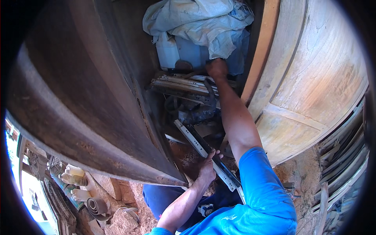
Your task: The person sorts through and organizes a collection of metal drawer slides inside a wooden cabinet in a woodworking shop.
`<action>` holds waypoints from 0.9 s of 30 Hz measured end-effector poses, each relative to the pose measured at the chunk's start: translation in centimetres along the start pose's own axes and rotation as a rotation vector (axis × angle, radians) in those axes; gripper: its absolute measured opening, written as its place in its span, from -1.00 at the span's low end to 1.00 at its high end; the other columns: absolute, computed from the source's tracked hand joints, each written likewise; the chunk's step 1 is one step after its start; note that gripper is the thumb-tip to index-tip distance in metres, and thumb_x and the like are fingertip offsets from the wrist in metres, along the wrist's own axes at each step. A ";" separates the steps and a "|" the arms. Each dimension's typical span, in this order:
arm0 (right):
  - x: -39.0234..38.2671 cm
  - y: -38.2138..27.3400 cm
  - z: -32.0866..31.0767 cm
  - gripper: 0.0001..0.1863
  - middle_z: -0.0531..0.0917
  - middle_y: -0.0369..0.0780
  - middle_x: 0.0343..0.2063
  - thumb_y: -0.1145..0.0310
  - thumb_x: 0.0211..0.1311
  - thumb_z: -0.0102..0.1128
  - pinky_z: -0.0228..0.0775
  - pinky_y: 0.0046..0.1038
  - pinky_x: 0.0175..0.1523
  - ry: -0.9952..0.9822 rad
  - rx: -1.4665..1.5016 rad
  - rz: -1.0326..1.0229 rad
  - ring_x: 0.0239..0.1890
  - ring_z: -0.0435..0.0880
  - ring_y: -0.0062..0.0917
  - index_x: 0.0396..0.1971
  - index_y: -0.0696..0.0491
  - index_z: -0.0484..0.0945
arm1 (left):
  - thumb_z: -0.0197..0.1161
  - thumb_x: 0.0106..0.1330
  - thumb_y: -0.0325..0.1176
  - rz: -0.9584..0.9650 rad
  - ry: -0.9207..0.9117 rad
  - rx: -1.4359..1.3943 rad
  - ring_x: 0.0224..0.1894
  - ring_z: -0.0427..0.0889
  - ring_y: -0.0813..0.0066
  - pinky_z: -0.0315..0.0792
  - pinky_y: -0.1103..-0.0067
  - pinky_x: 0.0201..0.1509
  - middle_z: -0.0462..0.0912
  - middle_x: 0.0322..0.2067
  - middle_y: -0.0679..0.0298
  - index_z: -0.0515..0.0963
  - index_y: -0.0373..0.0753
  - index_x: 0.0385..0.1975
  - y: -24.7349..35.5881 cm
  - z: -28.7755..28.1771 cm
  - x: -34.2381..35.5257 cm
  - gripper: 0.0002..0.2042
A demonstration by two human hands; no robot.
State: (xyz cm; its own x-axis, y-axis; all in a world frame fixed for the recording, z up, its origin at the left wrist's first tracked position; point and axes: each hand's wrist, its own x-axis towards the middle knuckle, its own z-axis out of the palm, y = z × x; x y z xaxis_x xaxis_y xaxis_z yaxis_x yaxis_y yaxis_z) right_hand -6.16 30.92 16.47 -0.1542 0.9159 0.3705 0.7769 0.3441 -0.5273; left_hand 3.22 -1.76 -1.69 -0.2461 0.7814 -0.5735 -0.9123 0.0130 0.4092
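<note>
My left hand (207, 168) is closed around a pair of long metal drawer slides (196, 141), which slant across my lap with their far end inside a wooden cabinet. Deeper in, my right hand (217, 69) is bunched like a fist just below the hanging edge of a white woven sack (219, 29). What its fingers hold, if anything, is hidden. More drawer slides (180, 84) lie stacked in the cabinet beside that hand. Behind them stands a whitish plastic container (167, 51), partly covered by the sack.
A dark wooden door (90, 102) rises on the left, a pale panelled door (313, 70) on the right. Dark clutter (196, 113) lies on the cabinet floor. Outside are plastic bottles (74, 175), a rolled strip (97, 205), sawdust (123, 223) and stacked wood strips (344, 156).
</note>
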 end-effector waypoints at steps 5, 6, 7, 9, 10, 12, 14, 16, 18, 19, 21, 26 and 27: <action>0.8 0.1 -0.4 -0.55 0.70 0.02 -0.22 0.08 -0.04 0.37 0.52 -0.21 0.03 -0.014 0.125 0.019 -0.13 0.69 -0.11 -0.31 0.19 0.67 | 0.29 0.31 -0.22 -0.006 -0.019 -0.004 -0.23 0.62 0.37 0.55 0.34 -0.19 0.63 -0.29 0.30 0.44 -0.03 -0.17 -0.3 0.4 0.5 -0.79; 0.9 0.2 -0.9 -0.56 0.70 0.01 -0.22 0.12 -0.02 0.37 0.54 -0.25 -0.02 -0.126 0.352 0.098 -0.15 0.70 -0.16 -0.30 0.22 0.66 | 0.29 0.32 -0.21 -0.016 -0.008 -0.009 -0.24 0.62 0.37 0.55 0.34 -0.19 0.63 -0.29 0.31 0.43 -0.03 -0.16 -0.1 0.6 0.2 -0.79; 0.8 0.3 -1.3 -0.58 0.70 0.00 -0.23 0.16 0.01 0.36 0.57 -0.29 -0.08 -0.237 0.578 0.178 -0.16 0.71 -0.22 -0.29 0.24 0.65 | 0.28 0.32 -0.21 -0.027 0.003 -0.014 -0.25 0.63 0.37 0.55 0.35 -0.19 0.63 -0.29 0.31 0.42 -0.03 -0.15 0.0 0.6 0.1 -0.78; -0.3 0.2 -1.3 -0.63 0.70 -0.03 -0.23 0.23 0.04 0.35 0.57 -0.35 -0.16 -0.190 0.748 0.176 -0.17 0.72 -0.29 -0.30 0.25 0.64 | 0.28 0.33 -0.21 -0.011 -0.004 -0.011 -0.26 0.63 0.36 0.54 0.35 -0.19 0.63 -0.29 0.30 0.42 -0.03 -0.15 0.0 0.4 0.1 -0.79; -0.7 0.3 -1.3 -0.69 0.70 -0.06 -0.24 0.30 0.06 0.33 0.58 -0.41 -0.24 -0.139 0.919 0.169 -0.18 0.72 -0.37 -0.31 0.27 0.63 | 0.28 0.33 -0.22 0.009 -0.015 -0.008 -0.27 0.63 0.34 0.54 0.35 -0.18 0.63 -0.29 0.30 0.42 -0.03 -0.15 0.0 0.4 0.2 -0.79; -2.7 0.4 -2.0 -0.74 0.69 -0.10 -0.25 0.37 0.08 0.30 0.57 -0.45 -0.27 -0.224 1.019 0.128 -0.20 0.72 -0.41 -0.31 0.27 0.62 | 0.27 0.33 -0.22 0.008 0.002 -0.002 -0.26 0.63 0.33 0.54 0.36 -0.17 0.63 -0.29 0.29 0.44 -0.05 -0.16 0.0 0.7 0.4 -0.80; -6.6 0.1 -3.2 -0.79 0.69 -0.13 -0.26 0.44 0.10 0.27 0.56 -0.49 -0.31 -0.319 1.118 0.108 -0.22 0.71 -0.45 -0.32 0.27 0.61 | 0.27 0.33 -0.23 -0.004 0.039 0.005 -0.26 0.64 0.32 0.53 0.37 -0.16 0.63 -0.29 0.28 0.45 -0.06 -0.17 -0.1 0.6 0.2 -0.81; -11.9 0.3 -3.5 -0.79 0.68 -0.08 -0.33 0.43 0.08 0.30 0.56 -0.41 -0.24 -0.599 1.050 -0.070 -0.29 0.70 -0.34 -0.32 0.24 0.60 | 0.27 0.34 -0.23 0.024 0.108 0.034 -0.23 0.64 0.30 0.52 0.40 -0.16 0.63 -0.28 0.26 0.48 -0.11 -0.15 -0.3 0.0 -0.2 -0.81; -16.1 2.0 -3.2 -0.80 0.66 -0.05 -0.33 0.45 0.06 0.30 0.56 -0.36 -0.19 -0.550 0.763 -0.274 -0.30 0.69 -0.25 -0.32 0.22 0.59 | 0.29 0.33 -0.24 0.019 0.146 0.023 -0.26 0.64 0.33 0.52 0.43 -0.17 0.64 -0.30 0.27 0.49 -0.13 -0.15 -0.7 0.0 -0.6 -0.79; -17.8 2.9 -3.0 -0.80 0.64 -0.03 -0.33 0.46 0.04 0.30 0.56 -0.31 -0.14 -0.488 0.476 -0.476 -0.31 0.68 -0.17 -0.32 0.19 0.58 | 0.31 0.32 -0.25 0.022 0.176 0.020 -0.29 0.64 0.36 0.52 0.46 -0.17 0.64 -0.32 0.28 0.50 -0.15 -0.14 -1.2 -0.4 -0.8 -0.78; -19.9 5.7 -0.7 -0.79 0.62 -0.01 -0.31 0.46 0.02 0.31 0.55 -0.26 -0.11 -0.366 0.394 -0.591 -0.30 0.66 -0.11 -0.32 0.17 0.57 | 0.31 0.32 -0.27 0.025 0.190 0.024 -0.29 0.65 0.34 0.53 0.46 -0.18 0.64 -0.32 0.26 0.50 -0.16 -0.15 -2.0 -1.2 -0.7 -0.79; -20.9 8.1 2.7 -0.77 0.57 0.00 -0.22 0.49 0.00 0.28 0.54 -0.17 -0.10 -0.255 0.223 -0.639 -0.25 0.65 -0.06 -0.29 0.14 0.52 | 0.21 0.39 -0.27 0.023 0.242 0.062 -0.27 0.65 0.32 0.55 0.40 -0.16 0.63 -0.29 0.21 0.46 -0.20 -0.10 -2.6 -1.6 -0.6 -0.79; -20.5 8.0 3.6 -0.77 0.59 0.02 -0.25 0.48 0.01 0.26 0.54 -0.15 -0.13 -0.285 0.182 -0.585 -0.26 0.66 -0.07 -0.27 0.14 0.52 | 0.21 0.39 -0.27 0.028 0.248 0.061 -0.27 0.65 0.32 0.55 0.40 -0.16 0.63 -0.29 0.21 0.46 -0.20 -0.10 -2.5 -1.7 -0.6 -0.79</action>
State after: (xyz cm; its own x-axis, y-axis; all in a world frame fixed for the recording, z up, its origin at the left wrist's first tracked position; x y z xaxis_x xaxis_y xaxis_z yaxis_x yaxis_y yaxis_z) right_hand 1.04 15.61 1.89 -0.6924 0.5782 0.4316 0.4051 0.8065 -0.4307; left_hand 5.07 -3.29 -3.59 -0.3509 0.6055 -0.7144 -0.8843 0.0366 0.4654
